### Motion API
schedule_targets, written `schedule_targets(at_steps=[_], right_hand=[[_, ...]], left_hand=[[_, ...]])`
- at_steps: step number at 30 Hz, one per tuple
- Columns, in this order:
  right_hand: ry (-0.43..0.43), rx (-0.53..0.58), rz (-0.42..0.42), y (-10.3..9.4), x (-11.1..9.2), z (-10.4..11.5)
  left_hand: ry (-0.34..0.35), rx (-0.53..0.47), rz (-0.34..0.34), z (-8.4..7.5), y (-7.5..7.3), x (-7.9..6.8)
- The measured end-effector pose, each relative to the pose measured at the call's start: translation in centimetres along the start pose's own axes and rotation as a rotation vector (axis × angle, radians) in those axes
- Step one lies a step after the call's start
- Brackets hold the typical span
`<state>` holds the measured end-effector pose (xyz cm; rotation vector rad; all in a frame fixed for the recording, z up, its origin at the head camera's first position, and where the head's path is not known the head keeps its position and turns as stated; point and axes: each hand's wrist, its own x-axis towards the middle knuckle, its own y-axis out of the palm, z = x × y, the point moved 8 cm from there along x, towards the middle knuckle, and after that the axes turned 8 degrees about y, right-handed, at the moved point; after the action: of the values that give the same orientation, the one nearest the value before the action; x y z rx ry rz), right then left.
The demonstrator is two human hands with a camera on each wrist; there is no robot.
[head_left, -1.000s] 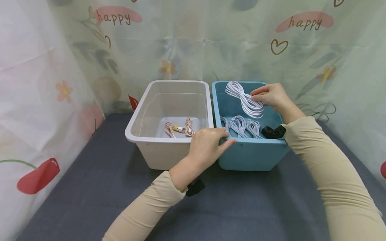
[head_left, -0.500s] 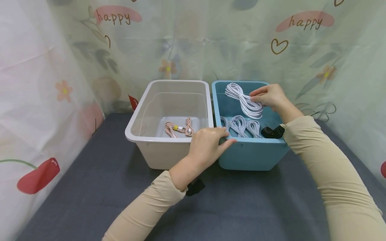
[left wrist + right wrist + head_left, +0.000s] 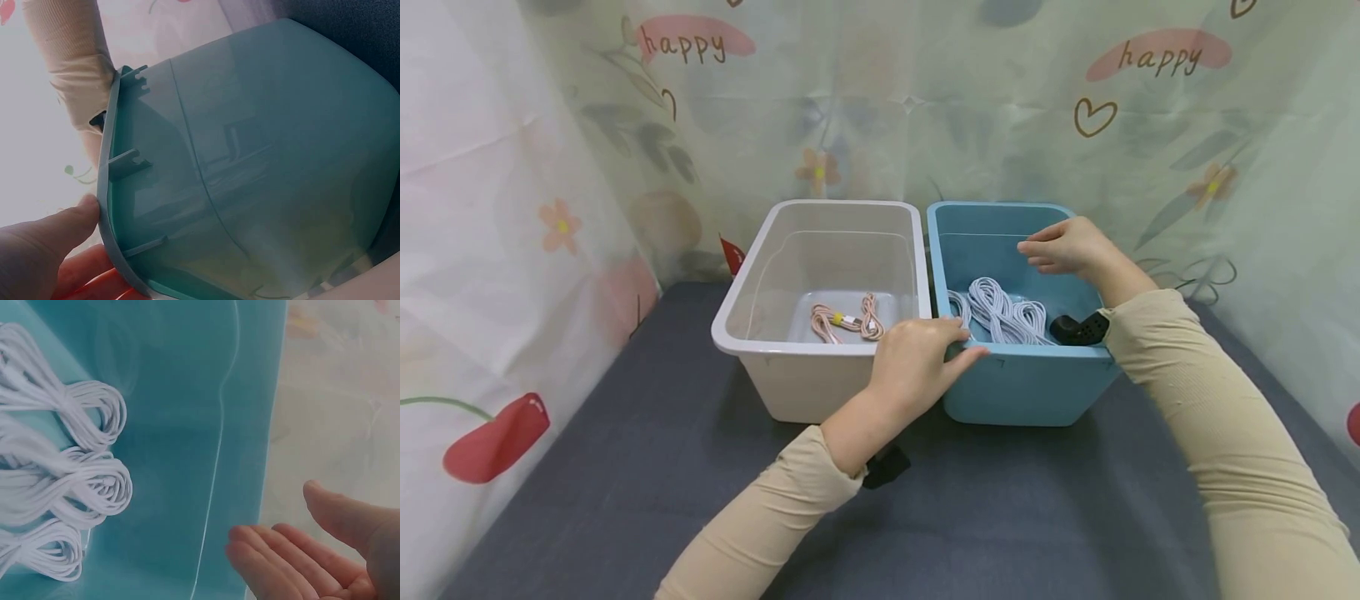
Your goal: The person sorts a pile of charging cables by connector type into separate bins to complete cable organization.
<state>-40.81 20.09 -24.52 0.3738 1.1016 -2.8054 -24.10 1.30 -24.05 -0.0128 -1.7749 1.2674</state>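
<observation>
My left hand (image 3: 916, 357) grips the near left corner of the blue bin's rim (image 3: 1037, 351). In the left wrist view its thumb (image 3: 74, 222) presses one side of that rim, with the fingers partly hidden at the other. Above the blue bin hovers my right hand (image 3: 1067, 247), holding nothing; the right wrist view shows its thumb apart from the fingers (image 3: 281, 559). Several coiled white cables (image 3: 992, 310) lie on the bin's floor, some overlapping. They also fill the left side of the right wrist view as white cable bundles (image 3: 69, 469).
Against the blue bin's left side stands a beige bin (image 3: 816, 383) with coiled pink cables (image 3: 870, 318) in it, one bearing a yellow tag. Both bins rest on a dark cloth-covered table (image 3: 985, 517). A patterned curtain (image 3: 880, 108) hangs behind and at the sides.
The white cable bundle that my right hand held has dropped onto the others in the blue bin. My right fingers have let go and sit slightly lower. The left hand has not moved.
</observation>
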Motion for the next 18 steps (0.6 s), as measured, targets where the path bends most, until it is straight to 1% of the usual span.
schedule_targets(at_steps=[3, 7, 12, 15, 18], right_hand=[[-0.016, 0.018, -0.002, -0.2, -0.1, 0.1], [-0.034, 0.087, -0.011, -0.9, -0.5, 0.3], [-0.105, 0.165, 0.044, -1.3, -1.9, 1.3], [-0.153, 0.16, 0.059, -1.5, -2.9, 2.1], [-0.194, 0.121, 0.044, -1.7, -4.1, 3.0]], left_hand=[[-0.002, -0.004, 0.0, 0.0, 0.0, 0.0], [0.0, -0.006, 0.004, -0.1, 0.0, 0.1], [0.005, 0.003, -0.001, -0.1, -0.1, 0.0], [0.004, 0.002, -0.001, 0.0, 0.0, 0.0], [0.006, -0.004, -0.003, 0.0, 0.0, 0.0]])
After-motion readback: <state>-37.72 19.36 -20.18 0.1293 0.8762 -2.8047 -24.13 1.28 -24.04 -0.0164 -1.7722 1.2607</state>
